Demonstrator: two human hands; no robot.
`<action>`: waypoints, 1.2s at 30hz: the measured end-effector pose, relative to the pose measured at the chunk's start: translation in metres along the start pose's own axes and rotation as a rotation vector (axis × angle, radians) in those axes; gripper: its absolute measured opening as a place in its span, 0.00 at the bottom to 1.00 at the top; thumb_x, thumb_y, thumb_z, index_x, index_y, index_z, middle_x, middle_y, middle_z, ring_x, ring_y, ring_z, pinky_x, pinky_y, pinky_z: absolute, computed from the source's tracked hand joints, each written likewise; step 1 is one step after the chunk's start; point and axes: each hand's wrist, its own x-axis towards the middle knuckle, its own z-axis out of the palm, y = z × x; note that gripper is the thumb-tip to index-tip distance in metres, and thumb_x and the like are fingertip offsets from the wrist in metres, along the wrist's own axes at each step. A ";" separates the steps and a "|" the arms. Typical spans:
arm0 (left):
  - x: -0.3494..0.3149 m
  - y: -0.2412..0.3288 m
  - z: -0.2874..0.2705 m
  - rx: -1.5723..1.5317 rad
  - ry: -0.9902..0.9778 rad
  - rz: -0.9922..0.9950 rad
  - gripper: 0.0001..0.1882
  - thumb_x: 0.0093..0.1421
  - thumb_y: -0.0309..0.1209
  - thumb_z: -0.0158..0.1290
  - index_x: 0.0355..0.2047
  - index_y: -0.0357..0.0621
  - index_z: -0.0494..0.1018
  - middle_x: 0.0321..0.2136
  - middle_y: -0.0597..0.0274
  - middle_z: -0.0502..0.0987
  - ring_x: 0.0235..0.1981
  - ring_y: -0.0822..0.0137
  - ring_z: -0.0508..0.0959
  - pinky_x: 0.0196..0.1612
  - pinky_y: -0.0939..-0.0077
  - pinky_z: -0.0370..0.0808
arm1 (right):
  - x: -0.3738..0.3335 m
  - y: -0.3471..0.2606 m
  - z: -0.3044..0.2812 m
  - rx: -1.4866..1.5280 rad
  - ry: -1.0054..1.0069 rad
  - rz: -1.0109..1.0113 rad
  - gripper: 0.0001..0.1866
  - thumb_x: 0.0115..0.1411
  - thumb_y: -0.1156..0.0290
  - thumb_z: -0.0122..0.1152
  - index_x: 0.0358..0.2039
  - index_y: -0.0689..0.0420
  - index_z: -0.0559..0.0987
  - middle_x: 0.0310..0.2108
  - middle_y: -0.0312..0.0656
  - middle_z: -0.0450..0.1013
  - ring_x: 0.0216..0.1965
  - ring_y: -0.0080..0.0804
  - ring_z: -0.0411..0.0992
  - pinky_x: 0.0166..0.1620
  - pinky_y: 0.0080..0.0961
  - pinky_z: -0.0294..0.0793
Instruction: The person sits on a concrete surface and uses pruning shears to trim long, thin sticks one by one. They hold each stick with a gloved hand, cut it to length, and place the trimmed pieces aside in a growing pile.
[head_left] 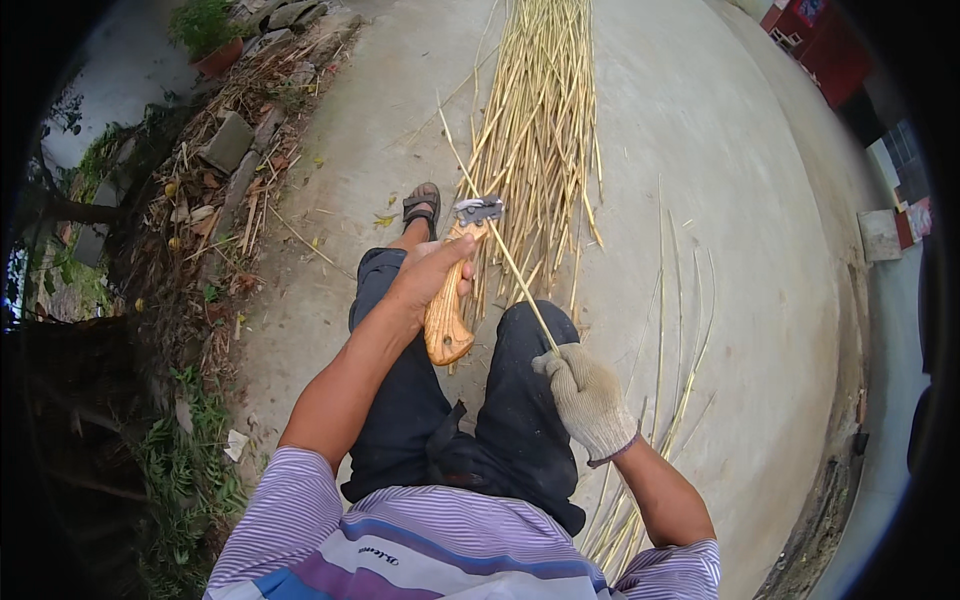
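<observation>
A big bundle of straw-coloured stalks (540, 110) lies on the concrete floor (720, 260) ahead of the seated person's knees. The wooden-handled knife (452, 290) sits in the bare left hand (430, 272), fingers wrapped tightly round the handle, its metal head against a single thin stalk (500, 245). The gloved right hand (588, 398) pinches that stalk's near end. The stalk looks light, stiff yet brittle, best held close to the blade.

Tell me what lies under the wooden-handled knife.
Under the wooden-handled knife show dark trousers, pale concrete ground and ends of the cane bundle. The left hand covers the handle's middle.
</observation>
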 end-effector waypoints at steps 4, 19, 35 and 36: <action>0.049 0.048 -0.086 -0.320 0.160 0.126 0.10 0.66 0.34 0.57 0.44 0.49 0.71 0.20 0.69 0.71 0.17 0.75 0.71 0.18 0.83 0.70 | -0.058 0.011 -0.021 -0.180 -0.127 0.061 0.10 0.68 0.65 0.52 0.39 0.55 0.79 0.28 0.49 0.79 0.31 0.51 0.78 0.37 0.43 0.77; 0.064 0.122 -0.233 -0.129 0.263 0.258 0.10 0.67 0.34 0.57 0.46 0.51 0.73 0.21 0.71 0.71 0.17 0.78 0.71 0.18 0.85 0.71 | -0.195 0.145 -0.091 -0.554 0.256 0.436 0.10 0.67 0.65 0.54 0.44 0.52 0.78 0.31 0.50 0.78 0.31 0.53 0.78 0.35 0.46 0.77; 0.069 0.003 -0.035 0.145 -0.071 -0.032 0.10 0.69 0.42 0.54 0.38 0.52 0.70 0.21 0.76 0.70 0.17 0.83 0.69 0.17 0.90 0.66 | -0.477 0.255 0.023 -0.638 0.020 1.458 0.12 0.63 0.67 0.51 0.40 0.55 0.82 0.41 0.53 0.80 0.45 0.52 0.79 0.46 0.46 0.78; 0.062 0.005 -0.029 0.147 -0.073 -0.038 0.10 0.70 0.42 0.54 0.38 0.51 0.70 0.20 0.75 0.70 0.17 0.82 0.69 0.16 0.90 0.67 | -0.511 0.245 0.032 -0.648 -0.053 1.741 0.13 0.58 0.67 0.60 0.43 0.53 0.85 0.46 0.47 0.81 0.49 0.44 0.79 0.49 0.39 0.80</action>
